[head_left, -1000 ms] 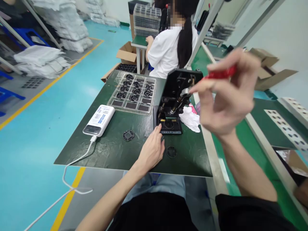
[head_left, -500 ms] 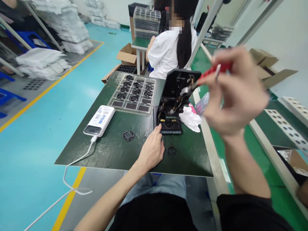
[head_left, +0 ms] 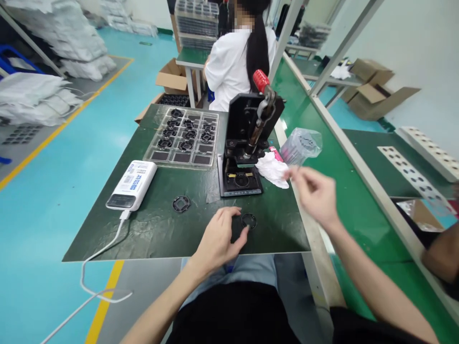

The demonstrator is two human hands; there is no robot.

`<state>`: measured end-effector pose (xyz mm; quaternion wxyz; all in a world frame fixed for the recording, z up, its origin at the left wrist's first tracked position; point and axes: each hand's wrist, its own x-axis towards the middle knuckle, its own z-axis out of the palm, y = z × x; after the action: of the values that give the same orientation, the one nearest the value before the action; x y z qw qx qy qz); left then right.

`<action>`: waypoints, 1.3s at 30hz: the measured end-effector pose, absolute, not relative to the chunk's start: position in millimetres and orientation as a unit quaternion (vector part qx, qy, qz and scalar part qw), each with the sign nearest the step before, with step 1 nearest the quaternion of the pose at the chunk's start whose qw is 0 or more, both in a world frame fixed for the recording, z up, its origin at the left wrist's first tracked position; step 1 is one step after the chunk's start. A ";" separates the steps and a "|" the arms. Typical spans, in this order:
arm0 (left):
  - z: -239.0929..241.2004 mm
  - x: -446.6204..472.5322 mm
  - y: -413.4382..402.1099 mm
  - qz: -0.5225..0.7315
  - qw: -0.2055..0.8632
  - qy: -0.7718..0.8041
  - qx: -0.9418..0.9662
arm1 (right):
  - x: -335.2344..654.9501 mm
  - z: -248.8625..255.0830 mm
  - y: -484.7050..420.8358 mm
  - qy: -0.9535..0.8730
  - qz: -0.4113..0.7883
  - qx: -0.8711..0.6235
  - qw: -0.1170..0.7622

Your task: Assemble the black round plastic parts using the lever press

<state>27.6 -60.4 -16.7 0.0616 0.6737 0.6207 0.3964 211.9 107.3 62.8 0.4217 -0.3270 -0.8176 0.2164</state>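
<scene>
1. Bench point(head_left: 161, 234): a dark green mat covers its top and carries every item below except 2.
2. Co-worker point(head_left: 229, 71): a person in a white shirt, seated at the next bench beyond and facing away.
3. Parts tray point(head_left: 158, 155): clear plastic with square pockets, at the far middle of the bench. The farther pockets hold black parts and the nearest row has none.
4. Hand press point(head_left: 247, 138): a black fixture just right of the tray. Its red-knobbed lever point(head_left: 261, 80) is raised, and a round nest shows in the base.
5. Power bank point(head_left: 132, 185): white, near the left edge of the bench, with a white cable running off the front edge.
6. Left hand point(head_left: 215, 241): it rests on the bench in front of the press, with fingers and thumb curled closed on the black disc.
7. Right hand point(head_left: 315, 193): it hovers over the right edge of the bench, slightly blurred. The fingers are loosely bent and hold nothing.
8. Plastic bag point(head_left: 301, 143): clear, with dark parts inside, right of the press.
9. White cloth point(head_left: 272, 168): crumpled, touching the right side of the press base.
10. Black ring part point(head_left: 181, 204): flat on the bench between the power bank and the left hand.
11. Black disc point(head_left: 248, 220): on the bench just in front of the press base, at the left fingertips.
</scene>
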 end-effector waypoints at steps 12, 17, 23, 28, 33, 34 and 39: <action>-28.9 39.4 -63.7 0.386 0.120 0.629 0.664 | 167.3 7.3 95.0 -0.929 0.146 -0.200 0.275; -29.4 33.3 -68.5 0.416 0.159 0.629 0.638 | 151.2 9.5 112.5 -0.953 0.132 -0.167 0.214; -26.9 35.7 -67.8 0.396 0.138 0.622 0.661 | 146.0 14.1 112.5 -0.977 0.028 -0.121 0.172; -25.7 36.1 -68.6 0.390 0.132 0.616 0.671 | 145.3 16.9 118.5 -0.981 -0.049 -0.079 0.170; -26.4 35.6 -69.2 0.393 0.129 0.617 0.669 | 147.9 20.3 125.5 -0.985 -0.078 -0.026 0.152; -26.5 35.7 -69.2 0.393 0.130 0.618 0.668 | 148.8 20.2 125.8 -0.985 -0.081 -0.016 0.151; -27.6 37.5 -69.9 0.405 0.143 0.618 0.659 | 158.2 13.0 128.5 -0.981 -0.068 0.009 0.182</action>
<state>37.5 -69.9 -27.6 0.1430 0.6587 0.6181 0.4046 158.2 128.5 13.0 0.1824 0.0093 -0.9808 -0.0681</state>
